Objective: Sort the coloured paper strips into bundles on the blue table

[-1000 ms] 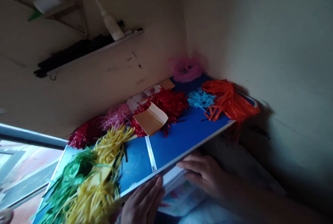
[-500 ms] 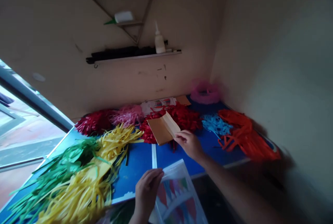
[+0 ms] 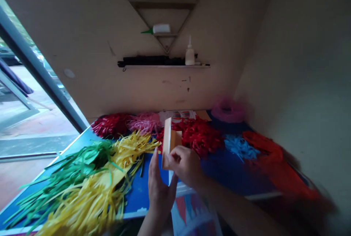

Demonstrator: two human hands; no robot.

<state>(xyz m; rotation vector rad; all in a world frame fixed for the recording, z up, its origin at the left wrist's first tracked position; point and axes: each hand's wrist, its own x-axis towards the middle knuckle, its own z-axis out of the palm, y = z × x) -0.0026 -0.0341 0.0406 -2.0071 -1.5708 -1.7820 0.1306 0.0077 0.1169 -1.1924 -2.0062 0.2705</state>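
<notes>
A folded piece of brown card [image 3: 168,144] stands nearly upright over the table, one narrow panel facing me and another behind it. My right hand [image 3: 186,164] pinches its lower right side between thumb and fingers. Just left of the card's lower end, my left hand [image 3: 160,192] is open, thumb and fingers apart, holding nothing. I cannot tell whether its fingertips touch the card. Below both hands, a clear plastic packet [image 3: 192,210] with a colourful printed picture hangs or lies at the table's front edge, partly hidden by my right forearm.
Yellow strips [image 3: 90,195] and green strips [image 3: 82,161] cover the left of the blue table [image 3: 219,173]. Behind lie red strips [image 3: 203,137] and pink strips [image 3: 145,122]; blue strips [image 3: 240,147] and orange material [image 3: 279,166] lie right. A wall shelf [image 3: 164,66] holds a bottle [image 3: 189,55].
My right hand has brought the card left and nearer, turning it more upright. My left hand has risen from the packet's top edge and opened beside the card. The view has shifted.
</notes>
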